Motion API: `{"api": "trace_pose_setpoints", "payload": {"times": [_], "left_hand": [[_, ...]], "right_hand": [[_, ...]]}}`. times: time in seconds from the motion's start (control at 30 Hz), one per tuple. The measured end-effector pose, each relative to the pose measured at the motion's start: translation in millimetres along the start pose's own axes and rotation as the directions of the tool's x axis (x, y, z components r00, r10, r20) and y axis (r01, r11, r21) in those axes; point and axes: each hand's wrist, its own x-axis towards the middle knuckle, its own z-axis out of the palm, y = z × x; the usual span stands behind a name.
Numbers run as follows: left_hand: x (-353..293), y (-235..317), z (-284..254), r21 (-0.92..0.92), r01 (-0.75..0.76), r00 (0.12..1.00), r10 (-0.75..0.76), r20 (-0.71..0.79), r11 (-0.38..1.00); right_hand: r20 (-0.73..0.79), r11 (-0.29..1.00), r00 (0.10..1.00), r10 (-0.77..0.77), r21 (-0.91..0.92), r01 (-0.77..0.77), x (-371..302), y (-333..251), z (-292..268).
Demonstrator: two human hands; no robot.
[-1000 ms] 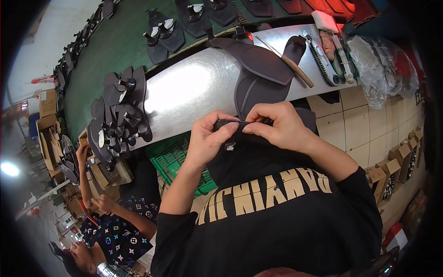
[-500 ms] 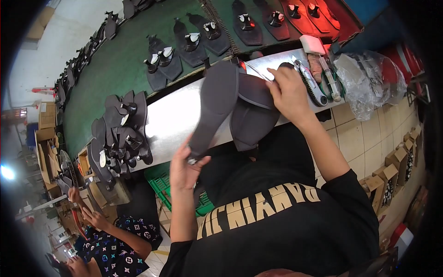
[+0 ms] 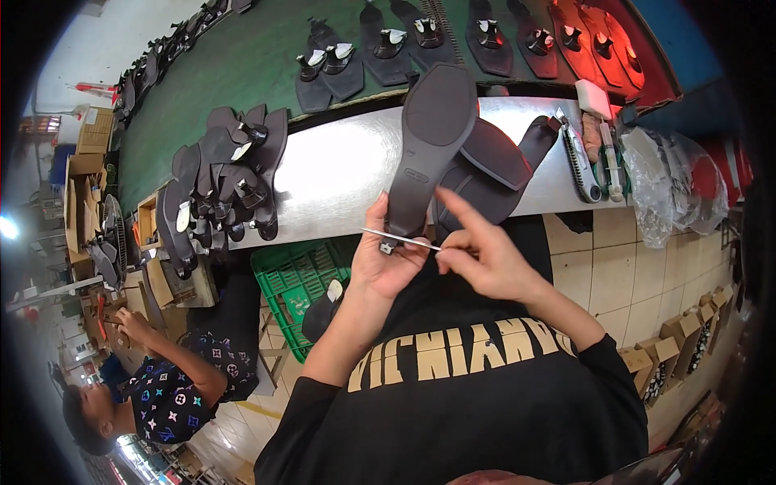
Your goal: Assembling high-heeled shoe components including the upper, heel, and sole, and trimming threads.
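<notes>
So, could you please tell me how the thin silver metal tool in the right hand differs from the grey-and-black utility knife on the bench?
The thin silver metal tool is held in the right hand, while the grey-and-black utility knife lies on the shiny metal bench. The tool's visible shaft is slender and plain; the knife is broader, with a dark ridged strip along its body. Both are elongated.

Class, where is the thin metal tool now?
In the head view, the thin metal tool is near the middle, its shaft pointing left from the right hand across the lower end of the dark sole.
</notes>
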Motion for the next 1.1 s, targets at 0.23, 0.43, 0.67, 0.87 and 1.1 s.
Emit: {"api": "trace_pose_setpoints", "payload": {"times": [0.23,0.43,0.67,0.87,1.1], "left_hand": [[1,-13,-5,-0.019,0.051,0.998,-0.051,-0.025,0.999],[-3,-20,-4,0.082,-0.044,0.998,0.047,-0.040,0.996],[-2,-17,0,0.626,-0.641,0.644,0.755,0.125,0.444],[-10,-2,-6,0.671,-0.728,0.533,0.731,0.426,0.139],[-13,3,2,0.662,-0.747,0.473,0.744,0.472,0.056]], "right_hand": [[-0.067,0.912,0.953,-0.296,-0.317,0.261,-2,25,8],[-0.131,0.992,0.984,-0.122,-0.037,0.118,-6,20,1],[0.154,0.936,0.969,0.193,0.267,-0.229,-7,14,15],[0.253,0.694,0.945,0.207,0.643,-0.324,-2,-4,2],[-0.008,0.852,0.949,-0.315,-0.442,0.279,-4,8,20]]}}
